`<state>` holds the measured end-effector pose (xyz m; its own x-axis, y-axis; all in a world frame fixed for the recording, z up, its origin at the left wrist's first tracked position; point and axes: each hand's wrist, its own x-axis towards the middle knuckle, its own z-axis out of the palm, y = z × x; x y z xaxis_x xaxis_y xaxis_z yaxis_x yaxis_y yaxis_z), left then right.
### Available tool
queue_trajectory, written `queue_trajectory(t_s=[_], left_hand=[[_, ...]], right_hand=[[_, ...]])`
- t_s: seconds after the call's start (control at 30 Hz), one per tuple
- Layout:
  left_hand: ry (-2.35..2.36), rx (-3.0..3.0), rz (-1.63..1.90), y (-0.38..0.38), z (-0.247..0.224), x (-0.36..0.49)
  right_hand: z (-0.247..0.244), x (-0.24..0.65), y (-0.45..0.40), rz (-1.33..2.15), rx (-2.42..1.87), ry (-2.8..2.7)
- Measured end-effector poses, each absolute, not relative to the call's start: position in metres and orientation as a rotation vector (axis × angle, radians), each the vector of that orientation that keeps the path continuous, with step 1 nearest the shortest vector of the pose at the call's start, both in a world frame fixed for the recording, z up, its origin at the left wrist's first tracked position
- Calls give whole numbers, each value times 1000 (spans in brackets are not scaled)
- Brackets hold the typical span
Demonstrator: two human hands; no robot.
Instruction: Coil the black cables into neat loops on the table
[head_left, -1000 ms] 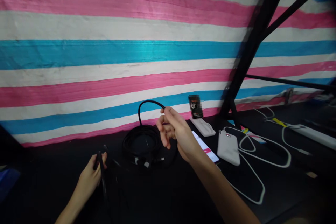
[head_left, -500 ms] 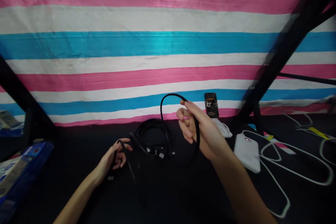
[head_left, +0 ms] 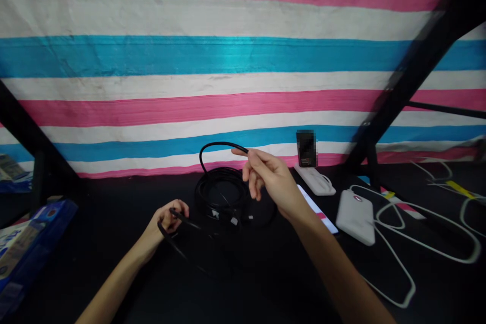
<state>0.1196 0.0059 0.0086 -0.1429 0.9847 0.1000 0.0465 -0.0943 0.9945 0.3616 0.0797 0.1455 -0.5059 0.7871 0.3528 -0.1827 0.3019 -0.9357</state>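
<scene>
My right hand [head_left: 271, 177] is closed in a pinch on a black cable [head_left: 218, 144], which arches up and to the left from the fingers. Lower down on the left, my left hand [head_left: 163, 220] is wrapped round a loop of black cable [head_left: 176, 248] whose lower strands fade into the dark surface. Between the hands, a coil of black cable [head_left: 199, 193] lies on the black table [head_left: 243, 288]. Pale metal plugs [head_left: 234, 221] show at the coil's near side. Whether both hands hold one and the same cable I cannot tell.
On the right lie a white power bank [head_left: 356, 216], a white cable [head_left: 433, 253] and a phone [head_left: 319, 212] partly behind my forearm. A small dark screen [head_left: 306, 148] stands on a white base [head_left: 321, 186]. Blue boxes [head_left: 45, 238] sit left; a striped sheet [head_left: 190, 61] hangs behind.
My right hand has moved left with the cable, and its arch has shifted left too. The phone beside my forearm has come into view. The left hand's loop has swung lower.
</scene>
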Motion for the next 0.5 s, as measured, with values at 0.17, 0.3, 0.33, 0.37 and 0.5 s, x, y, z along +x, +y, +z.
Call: queue_trajectory(t_s=[0.17, 0.3, 0.33, 0.37, 0.5], left_hand=[[1277, 951, 1473, 2, 20, 129], [1227, 634, 1569, -3, 26, 128], [1246, 555, 1586, -4, 27, 128], [1276, 479, 1599, -5, 29, 127], [1340, 298, 1648, -5, 33, 124]], right_hand=[[137, 354, 87, 1454, -565, -1666], [140, 352, 77, 1559, -525, -1698], [142, 353, 72, 1569, -502, -1707], [145, 354, 67, 1582, -474, -1717], [152, 358, 48, 1701, -343, -1741]])
